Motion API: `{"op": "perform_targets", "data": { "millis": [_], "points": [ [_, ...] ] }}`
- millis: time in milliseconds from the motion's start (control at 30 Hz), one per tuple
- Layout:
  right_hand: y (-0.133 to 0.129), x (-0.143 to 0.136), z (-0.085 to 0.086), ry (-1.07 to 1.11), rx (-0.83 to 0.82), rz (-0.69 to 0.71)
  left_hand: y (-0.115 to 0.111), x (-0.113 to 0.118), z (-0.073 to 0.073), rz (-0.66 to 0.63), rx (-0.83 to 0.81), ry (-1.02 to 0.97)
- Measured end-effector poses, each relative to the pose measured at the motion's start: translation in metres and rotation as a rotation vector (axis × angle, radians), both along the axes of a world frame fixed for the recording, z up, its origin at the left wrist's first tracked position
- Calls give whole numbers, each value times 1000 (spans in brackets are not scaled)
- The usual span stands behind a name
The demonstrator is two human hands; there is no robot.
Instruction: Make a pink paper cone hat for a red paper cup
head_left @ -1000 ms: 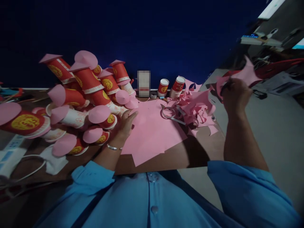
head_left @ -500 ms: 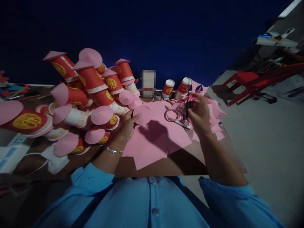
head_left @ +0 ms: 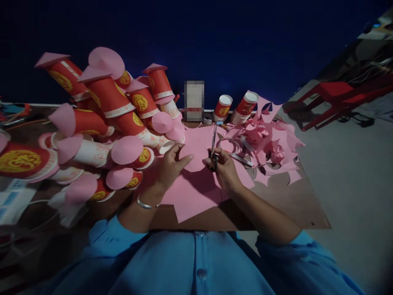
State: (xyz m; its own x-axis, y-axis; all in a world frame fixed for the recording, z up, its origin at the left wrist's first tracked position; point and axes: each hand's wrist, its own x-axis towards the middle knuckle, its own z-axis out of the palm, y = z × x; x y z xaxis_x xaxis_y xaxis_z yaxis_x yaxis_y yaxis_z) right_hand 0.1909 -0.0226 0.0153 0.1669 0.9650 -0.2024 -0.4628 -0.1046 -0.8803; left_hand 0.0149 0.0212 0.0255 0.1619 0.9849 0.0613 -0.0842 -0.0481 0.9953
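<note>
My left hand [head_left: 172, 164] pinches the left edge of a round pink paper disc [head_left: 194, 156] between thumb and fingers. At the disc's right edge my right hand [head_left: 225, 168] grips a pair of scissors [head_left: 213, 143] with black handles, its blades pointing away from me. Whether the blades touch the disc I cannot tell. Beneath both hands lie overlapping pink paper sheets [head_left: 196, 196]. A roll of tape [head_left: 229, 145] rests on the paper just beyond my right hand, and a white-and-grey strip-like tool [head_left: 242, 159] lies beside it.
Red and white paper cups with pink cone tops, one a red cup [head_left: 106, 96], are heaped on the left. Pink paper scraps [head_left: 267, 139] pile up at the right. Two stacks of cups, one a red cup stack [head_left: 245, 107], stand behind. A red stool [head_left: 325, 100] is on the floor.
My right hand has come left and nearer with the scissors, from over the scraps to the disc's edge. My left hand still holds the disc, now slightly farther right. The view has shifted a little.
</note>
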Motion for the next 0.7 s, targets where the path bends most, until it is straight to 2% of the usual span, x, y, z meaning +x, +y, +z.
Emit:
{"op": "perform_targets", "data": {
  "millis": [67,133,267,333,500,633,700],
  "points": [
    [0,2,-3,-13,-15,-3,-3,2,4,-29,-28,19],
    [-2,5,-7,-21,-20,0,-4,3,6,-6,-51,23],
    [-5,10,-10,-39,-44,-16,-1,1,-1,194,-74,-31],
    [-5,12,-11,-47,-51,-18,2,1,-6,236,-90,-43],
    [-5,13,-15,-39,-24,-7,2,4,-11,151,-137,-92],
    [-5,12,-15,-69,-12,-8,-5,6,-4,39,-263,-173],
    [-6,10,-14,-104,-2,0,-9,6,1,-36,-324,-146]
  ]
}}
